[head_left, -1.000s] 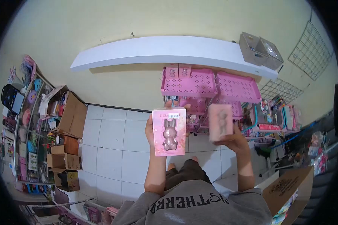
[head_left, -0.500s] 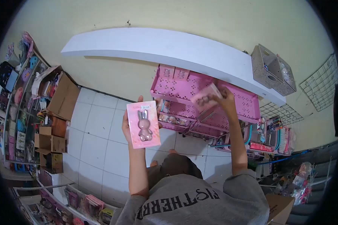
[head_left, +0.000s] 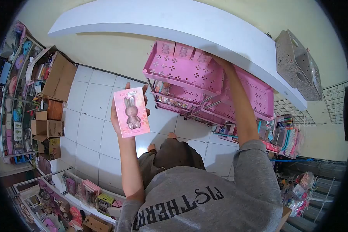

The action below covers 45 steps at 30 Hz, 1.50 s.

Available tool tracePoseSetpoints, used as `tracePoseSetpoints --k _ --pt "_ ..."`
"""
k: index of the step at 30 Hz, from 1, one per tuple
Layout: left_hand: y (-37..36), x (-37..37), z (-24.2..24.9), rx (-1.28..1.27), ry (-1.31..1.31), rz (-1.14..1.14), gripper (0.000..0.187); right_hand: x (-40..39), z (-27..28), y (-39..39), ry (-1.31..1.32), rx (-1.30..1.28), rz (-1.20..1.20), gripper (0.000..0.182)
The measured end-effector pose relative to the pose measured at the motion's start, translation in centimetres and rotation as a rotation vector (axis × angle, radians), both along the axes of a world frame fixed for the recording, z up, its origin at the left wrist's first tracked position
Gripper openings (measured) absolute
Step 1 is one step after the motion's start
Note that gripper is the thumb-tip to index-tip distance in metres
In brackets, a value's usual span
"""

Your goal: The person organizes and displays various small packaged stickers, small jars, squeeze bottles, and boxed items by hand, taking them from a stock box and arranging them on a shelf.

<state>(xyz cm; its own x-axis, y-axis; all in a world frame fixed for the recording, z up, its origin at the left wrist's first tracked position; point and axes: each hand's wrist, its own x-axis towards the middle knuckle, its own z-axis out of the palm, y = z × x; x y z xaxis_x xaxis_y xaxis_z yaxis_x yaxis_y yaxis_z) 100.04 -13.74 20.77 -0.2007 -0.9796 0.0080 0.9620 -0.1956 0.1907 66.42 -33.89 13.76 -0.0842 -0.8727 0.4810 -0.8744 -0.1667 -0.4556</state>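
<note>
My left hand [head_left: 114,113] holds a pink box [head_left: 132,112] with a bunny figure showing on its front, over the tiled floor. The fingers wrap round the box's sides and top. My right arm reaches to the back of a pink cart's top tray [head_left: 174,75]. There my right hand [head_left: 219,61] is at a third bunny box [head_left: 202,56], partly under the white shelf; its fingers are mostly hidden. Two similar boxes, one at the left [head_left: 165,48] and one in the middle [head_left: 183,50], stand in a row beside it.
A white shelf [head_left: 154,19] juts from the wall above the cart. A second pink tray [head_left: 255,96] is on the right. A grey basket [head_left: 297,62] sits at the shelf's right end. Cardboard boxes [head_left: 58,77] and stocked racks line the left. A person's feet show on the floor.
My right hand has moved from above the tray to its back edge with the bunny box, which now stands beside the other two. The view has shifted; my left hand still holds its box.
</note>
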Motion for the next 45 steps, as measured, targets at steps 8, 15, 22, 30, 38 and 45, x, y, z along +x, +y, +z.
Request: tracePoseSetpoints --k 8,15,22,30,38,45 --pt "-0.6 -2.0 -1.2 0.019 -0.063 -0.073 0.071 0.1 2.6 2.2 0.005 0.29 -0.082 0.048" --pt "-1.5 -4.3 -2.8 0.255 -0.496 -0.349 0.05 6.5 7.3 12.5 -0.574 0.525 0.406 0.035" --pt "-5.0 -9.6 -2.0 -0.214 -1.138 -0.23 0.03 4.6 7.3 15.6 -1.024 0.79 0.452 0.05" --pt "-17.5 -11.0 -0.2 -1.206 -2.276 0.488 0.047 -4.3 7.6 13.4 -0.791 0.281 0.298 0.043" --pt "-23.9 -15.2 -2.9 -1.429 -2.26 0.489 0.045 -6.2 4.9 9.9 -0.19 0.133 -0.046 0.048" --pt "-25.6 -14.3 -5.0 -1.437 -2.03 0.914 0.055 -8.5 3.7 7.4 -0.062 0.156 -0.055 0.059"
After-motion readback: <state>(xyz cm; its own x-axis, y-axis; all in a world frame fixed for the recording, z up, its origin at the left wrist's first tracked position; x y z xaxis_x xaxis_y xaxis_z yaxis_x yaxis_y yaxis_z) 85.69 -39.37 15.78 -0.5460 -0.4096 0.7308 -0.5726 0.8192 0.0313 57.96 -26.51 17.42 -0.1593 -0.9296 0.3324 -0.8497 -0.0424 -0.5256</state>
